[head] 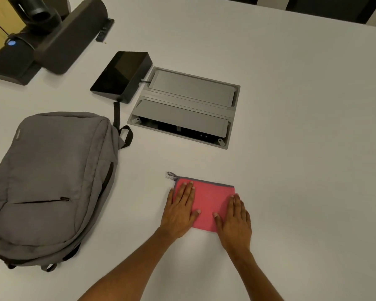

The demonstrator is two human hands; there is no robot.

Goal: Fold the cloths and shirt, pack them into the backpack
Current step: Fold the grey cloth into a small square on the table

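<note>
A folded pink cloth (208, 200) with a grey edge and a small loop at its far left corner lies flat on the white table (302, 148), in front of me. My left hand (180, 211) presses flat on the cloth's left side, fingers straight. On the cloth's right side my right hand (234, 220) lies flat too. The grey backpack (50, 179) rests on its back to the left, its zippers looking closed. No shirt or other cloth is in view.
A grey cable hatch (182, 107) is set into the table beyond the cloth, its near flap ajar. A black tablet-like console (122, 76) sits at its left. A black camera and speaker bar (52, 35) stand at the far left corner.
</note>
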